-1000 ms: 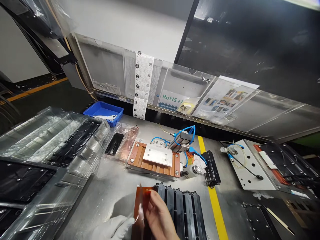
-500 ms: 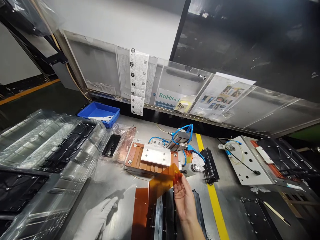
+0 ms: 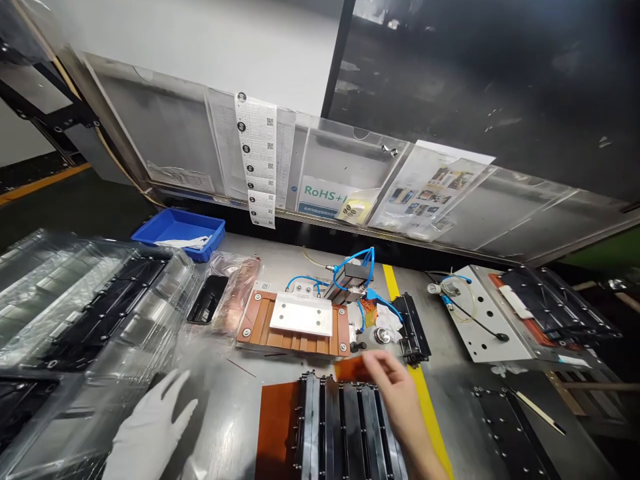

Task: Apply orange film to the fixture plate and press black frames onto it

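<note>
My right hand (image 3: 397,390) is bare and pinches the corner of a translucent amber film sheet (image 3: 349,368). The film is seen at a slant, above the far end of a black ribbed part (image 3: 350,427) with several long bars. A second amber sheet (image 3: 274,423) lies flat at the left of that part, its right edge hidden under or behind it. In a white glove, my left hand (image 3: 147,427) hangs over the metal bench with fingers spread and nothing in them. Beyond both hands stands a brown fixture (image 3: 255,319) topped by a silver plate (image 3: 303,315).
Clear plastic trays (image 3: 150,340) holding black parts are stacked at the left. A phone (image 3: 209,299) and a blue bin (image 3: 180,230) stand behind them. Blue air hoses (image 3: 373,263) rise beside the fixture. At right are a white fixture (image 3: 475,320), a pen (image 3: 540,413) and another black part (image 3: 515,427).
My right hand has tilted the amber film, uncovering more of the black ribbed part. My left hand has shifted left and its fingers have spread. The view has turned slightly right.
</note>
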`<action>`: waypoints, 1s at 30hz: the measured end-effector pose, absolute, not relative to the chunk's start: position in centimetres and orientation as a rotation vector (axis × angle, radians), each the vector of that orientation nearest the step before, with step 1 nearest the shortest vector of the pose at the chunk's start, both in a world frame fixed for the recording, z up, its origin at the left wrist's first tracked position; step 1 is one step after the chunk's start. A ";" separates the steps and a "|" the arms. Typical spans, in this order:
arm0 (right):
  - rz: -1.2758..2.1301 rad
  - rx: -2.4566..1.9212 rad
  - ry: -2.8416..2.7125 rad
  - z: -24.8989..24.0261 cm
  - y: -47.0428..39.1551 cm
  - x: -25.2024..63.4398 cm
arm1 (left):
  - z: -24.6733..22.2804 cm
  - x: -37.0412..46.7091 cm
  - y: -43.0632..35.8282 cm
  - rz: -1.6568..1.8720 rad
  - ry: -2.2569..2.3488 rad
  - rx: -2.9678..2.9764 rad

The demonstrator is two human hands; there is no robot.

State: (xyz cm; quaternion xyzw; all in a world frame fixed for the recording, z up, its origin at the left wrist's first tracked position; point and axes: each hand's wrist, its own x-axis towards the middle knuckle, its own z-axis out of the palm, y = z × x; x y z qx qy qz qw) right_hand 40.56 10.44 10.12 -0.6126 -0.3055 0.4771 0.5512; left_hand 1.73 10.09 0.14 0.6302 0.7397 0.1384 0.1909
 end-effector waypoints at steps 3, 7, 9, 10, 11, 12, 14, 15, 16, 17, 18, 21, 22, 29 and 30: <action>1.404 -1.500 -1.017 10.6 10.3 37.6 | 4.2 6.5 11.1 0.456 1.755 1.655; 1.595 -1.525 -1.276 10.9 10.7 34.5 | 9.9 12.3 12.1 0.258 1.273 1.354; 1.627 -1.547 -1.367 11.0 10.9 33.8 | 11.6 13.9 12.4 0.185 1.238 1.343; 1.635 -1.558 -1.401 11.0 11.0 33.7 | 12.0 14.4 12.5 0.150 1.242 1.348; 1.647 -1.566 -1.423 10.9 11.2 33.8 | 12.0 14.7 12.5 0.112 1.252 1.339; 1.673 -1.566 -1.426 10.7 11.3 34.1 | 11.8 14.8 12.7 0.083 1.270 1.322; 1.767 -1.520 -1.351 10.1 11.4 35.2 | 10.6 14.4 13.1 0.105 1.309 1.317; 1.807 -1.488 -1.289 9.6 11.5 35.9 | 9.9 14.0 13.4 0.147 1.341 1.321; 1.827 -1.462 -1.219 9.2 11.5 36.7 | 9.1 13.5 13.8 0.201 1.383 1.317; 1.824 -1.447 -1.150 8.8 11.5 37.5 | 8.5 13.0 14.3 0.262 1.430 1.304; 1.797 -1.442 -1.092 8.4 11.6 38.3 | 8.0 12.5 14.8 0.320 1.463 1.286; 1.681 -1.462 -0.976 7.6 11.8 40.0 | 7.8 11.5 16.3 0.381 1.482 1.188; 1.653 -1.465 -0.944 7.4 11.9 40.3 | 8.1 11.5 16.8 0.384 1.470 1.178; 1.522 -1.558 -0.808 4.7 15.4 41.1 | 8.1 13.0 20.8 0.353 1.384 1.187; 1.517 -1.583 -0.804 4.1 16.3 41.3 | 7.5 13.1 21.7 0.347 1.374 1.200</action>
